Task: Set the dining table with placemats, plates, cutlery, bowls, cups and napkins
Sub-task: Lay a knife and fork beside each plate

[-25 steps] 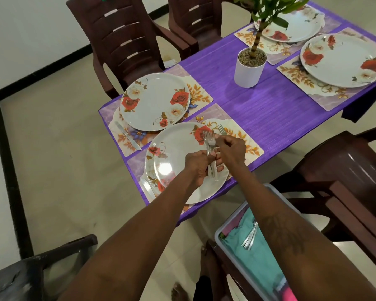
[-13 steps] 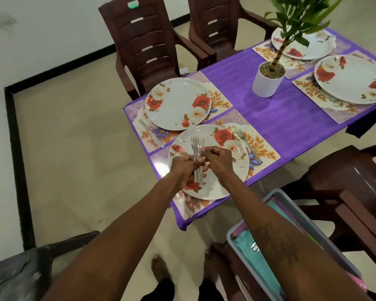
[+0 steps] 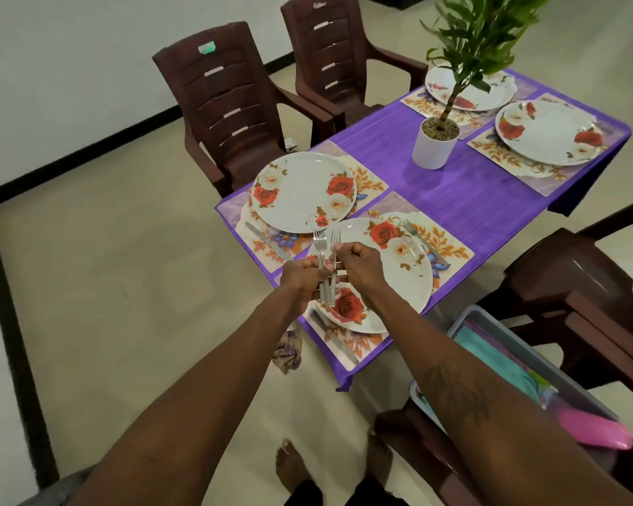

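Partly hiding the plate (image 3: 404,286), left hand (image 3: 301,278) grips bunched forks (image 3: 319,242); right hand (image 3: 360,268) pinches one.

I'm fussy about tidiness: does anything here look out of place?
Yes. A crumpled patterned cloth seems to lie on the floor by the near corner of the purple table, rather than on it with the place settings.

Both forearms bare, stretched forward and converging above near-left corner of tabletop (image 3: 454,191). Recorded at left hand (image 3: 300,277): fingers curled round handles of fork bundle (image 3: 321,250), tines upward, back of hand facing camera. Recorded at right hand (image 3: 360,268): thumb and forefinger pinching neck of single fork (image 3: 335,238), remaining fingers curled in. Hands side by side, level, close together; finger-to-finger contact not discernible. Dark marking on right forearm.
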Tool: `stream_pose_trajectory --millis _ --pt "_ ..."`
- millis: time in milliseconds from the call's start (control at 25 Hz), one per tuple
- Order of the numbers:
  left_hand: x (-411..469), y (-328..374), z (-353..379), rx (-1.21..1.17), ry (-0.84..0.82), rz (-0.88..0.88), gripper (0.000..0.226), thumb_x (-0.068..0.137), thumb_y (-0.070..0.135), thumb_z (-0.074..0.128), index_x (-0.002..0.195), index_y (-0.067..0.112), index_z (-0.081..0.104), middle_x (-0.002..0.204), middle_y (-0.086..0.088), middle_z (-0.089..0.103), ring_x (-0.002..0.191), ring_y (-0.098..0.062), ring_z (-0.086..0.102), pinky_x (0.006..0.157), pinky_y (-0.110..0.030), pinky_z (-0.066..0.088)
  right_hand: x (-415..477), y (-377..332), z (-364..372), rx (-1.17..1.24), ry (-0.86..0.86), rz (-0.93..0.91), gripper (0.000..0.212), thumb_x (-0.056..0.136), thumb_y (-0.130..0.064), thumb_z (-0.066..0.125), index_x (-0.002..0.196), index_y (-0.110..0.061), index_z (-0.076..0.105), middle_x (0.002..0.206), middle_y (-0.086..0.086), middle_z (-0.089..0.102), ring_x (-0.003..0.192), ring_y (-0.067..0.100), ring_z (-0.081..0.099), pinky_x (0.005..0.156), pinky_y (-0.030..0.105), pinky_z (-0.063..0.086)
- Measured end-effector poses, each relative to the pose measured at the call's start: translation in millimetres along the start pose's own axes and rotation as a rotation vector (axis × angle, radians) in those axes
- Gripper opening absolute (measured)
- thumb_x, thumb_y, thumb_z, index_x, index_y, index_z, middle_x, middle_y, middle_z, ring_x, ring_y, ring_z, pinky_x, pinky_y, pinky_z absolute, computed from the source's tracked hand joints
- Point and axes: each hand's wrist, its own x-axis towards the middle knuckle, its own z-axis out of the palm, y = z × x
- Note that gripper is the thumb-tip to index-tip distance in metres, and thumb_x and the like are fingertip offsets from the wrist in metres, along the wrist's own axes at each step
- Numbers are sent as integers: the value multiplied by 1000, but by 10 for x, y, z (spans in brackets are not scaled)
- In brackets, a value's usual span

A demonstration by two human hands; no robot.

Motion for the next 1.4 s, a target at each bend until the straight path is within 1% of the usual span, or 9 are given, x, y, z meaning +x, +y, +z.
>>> stream_pose_trajectory --millis 200,360,520,720,800,920,1040,1240,1400 --pt "-158 -7 195 9 2 -1 15 95 5 70 109 0 72 96 -17 77 73 -23 77 58 -34 61 -41 4 -212 -19 -60 -9 21 98 -29 69 105 -12 79 94 6 79 89 28 77 72 44 65" --pt "-239 -87 345 -25 33 -7 17 95 8 71 111 0 72 94 -15 78 79 -26 77 66 -39 64 -103 99 -414 -70 -150 -2 19 97 -31 71 104 -17 81 95 8 79 90 27 76 80 49 64" --pt "-356 -169 389 -32 93 3 10 97 8 68 105 3 74 84 -9 78 70 -23 77 56 -32 60 -157 111 -493 -89 -218 -7 17 97 -27 70 106 -17 81 99 3 80 90 23 77 82 43 64" --pt "-374 -194 224 -64 153 0 14 97 9 68 108 1 73 95 -16 78 84 -30 78 77 -45 65 -147 65 -355 -105 -260 -32 15 96 -22 71 100 -10 81 93 7 79 89 24 77 76 35 64" --pt "-360 -200 92 -97 156 -8 16 97 7 67 109 -2 72 95 -19 78 88 -33 77 81 -50 64 -142 57 -253 -127 -252 -40 15 93 -25 76 96 -11 81 90 11 77 82 21 74 72 35 61" --pt "-324 -180 -150 -141 154 -12 14 98 5 66 107 -5 70 94 -22 77 82 -33 77 67 -43 65 -138 64 -42 -135 -225 -40 17 89 -26 80 94 -10 80 88 17 75 73 17 66 64 33 57" --pt "-245 -158 -439 -151 122 -19 18 99 7 66 111 -5 69 96 -23 76 80 -33 76 67 -44 65 -117 88 215 -124 -186 -19 17 89 -24 81 96 -9 80 80 8 75 71 13 68 60 28 55" --pt "-96 -67 -1055 -140 56 -53 19 100 9 64 115 -3 66 106 -25 74 80 -34 76 71 -49 65 -62 8 835 33 -56 16 4 91 -7 75 91 -3 77 80 14 71 71 21 67 61 31 60" --pt "61 148 -1530 -124 38 -17 21 100 9 64 116 -5 65 94 -23 73 73 -29 75 67 -44 65 31 -75 1387 106 -28 -5 10 90 -13 79 81 -8 76 76 13 70 68 21 65 67 35 62"
